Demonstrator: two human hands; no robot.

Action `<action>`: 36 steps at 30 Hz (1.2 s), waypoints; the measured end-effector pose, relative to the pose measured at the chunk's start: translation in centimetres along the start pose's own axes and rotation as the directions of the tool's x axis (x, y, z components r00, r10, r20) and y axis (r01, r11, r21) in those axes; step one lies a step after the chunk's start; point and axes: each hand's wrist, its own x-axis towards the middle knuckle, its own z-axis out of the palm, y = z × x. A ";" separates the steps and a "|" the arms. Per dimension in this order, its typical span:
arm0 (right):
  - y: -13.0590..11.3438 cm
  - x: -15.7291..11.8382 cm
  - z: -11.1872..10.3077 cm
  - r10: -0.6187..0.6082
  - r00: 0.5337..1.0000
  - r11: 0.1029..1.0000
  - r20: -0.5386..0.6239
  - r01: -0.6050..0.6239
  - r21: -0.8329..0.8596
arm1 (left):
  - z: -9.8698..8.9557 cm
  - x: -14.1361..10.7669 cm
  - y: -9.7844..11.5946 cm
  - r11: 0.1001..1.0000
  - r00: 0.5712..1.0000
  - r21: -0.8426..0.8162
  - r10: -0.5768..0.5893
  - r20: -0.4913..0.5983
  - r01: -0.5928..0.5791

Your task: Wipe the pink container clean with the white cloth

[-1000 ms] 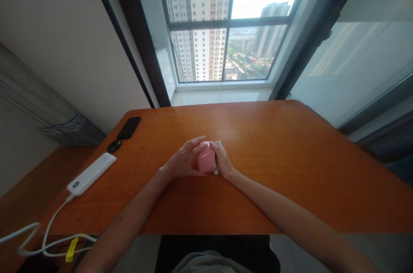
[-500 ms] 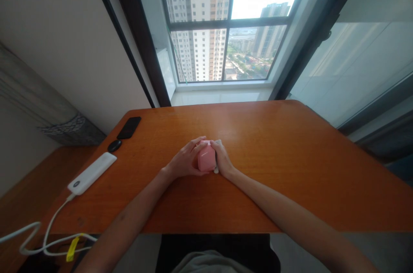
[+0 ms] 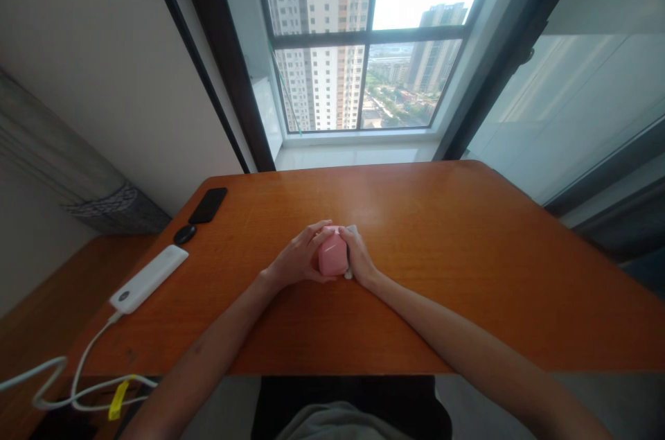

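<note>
A small pink box-like object (image 3: 333, 256) with a shiny surface is held just above or on the wooden table, near its middle. My left hand (image 3: 297, 258) is closed around its left side, fingers over the top and thumb below. Against its right side presses my right hand (image 3: 361, 260), with a thin white cloth (image 3: 348, 274) between palm and object. Only the cloth's upper and lower edges show; the rest is hidden by the hand. What the pink object is exactly, I cannot make out.
On the table (image 3: 441, 253), at the left, lie a black phone (image 3: 208, 205), a round black object (image 3: 185, 235) and a white power strip (image 3: 149, 278) with a white cable (image 3: 77, 377) running off the front left. A window (image 3: 364, 80) stands beyond the far edge.
</note>
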 end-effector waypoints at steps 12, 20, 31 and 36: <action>-0.1 0.0 0.1 0.016 1.000 1.000 -0.020 -0.016 0.005 | -0.5 0.5 0.9 0.997 0.999 -0.072 -0.037 -0.019 0.035; -0.1 0.0 0.0 -0.006 1.000 1.000 -0.028 0.006 -0.007 | -0.6 0.8 1.1 0.992 0.998 -0.117 -0.040 -0.046 0.035; -0.1 -0.4 0.0 0.061 0.998 0.998 -0.002 -0.061 -0.033 | -0.9 1.6 2.2 0.902 0.956 -0.328 -0.292 0.015 0.281; -0.2 -0.5 0.1 0.029 1.000 0.998 -0.007 -0.029 -0.051 | 0.1 1.4 1.8 0.832 0.935 -0.446 -0.353 0.037 0.332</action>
